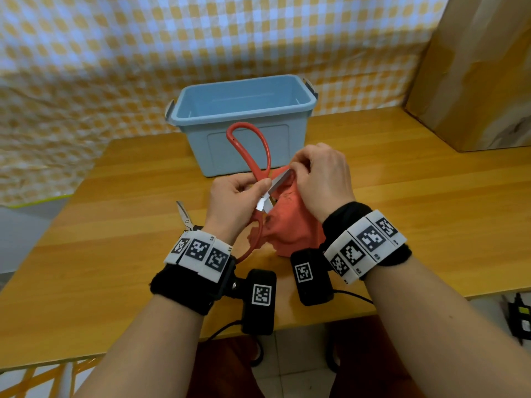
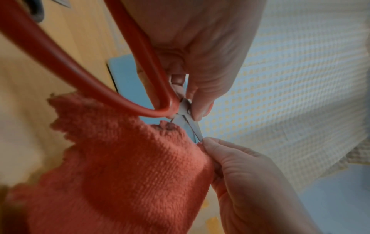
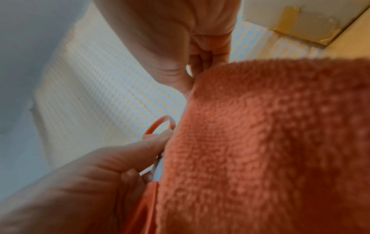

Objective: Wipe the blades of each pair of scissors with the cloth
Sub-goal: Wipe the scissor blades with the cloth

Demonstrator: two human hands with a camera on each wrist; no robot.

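Above the wooden surface (image 1: 120,202), the left hand (image 1: 232,202) grips red-handled scissors (image 1: 253,156) at the pivot; the right hand (image 1: 321,179) pinches an orange cloth (image 1: 290,225) around one blade. Left-wrist view: thumb and fingers (image 2: 202,109) clamp the pivot. Right-wrist view: cloth (image 3: 270,142) fills the frame.

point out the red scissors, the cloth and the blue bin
red scissors (image 1: 260,139), head view, upper handle loop
cloth (image 1: 293,225), head view, middle of the hanging fold
blue bin (image 1: 247,147), head view, front wall

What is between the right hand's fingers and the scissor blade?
The red cloth: right hand pinches it around the blade of the red scissors, in head view.
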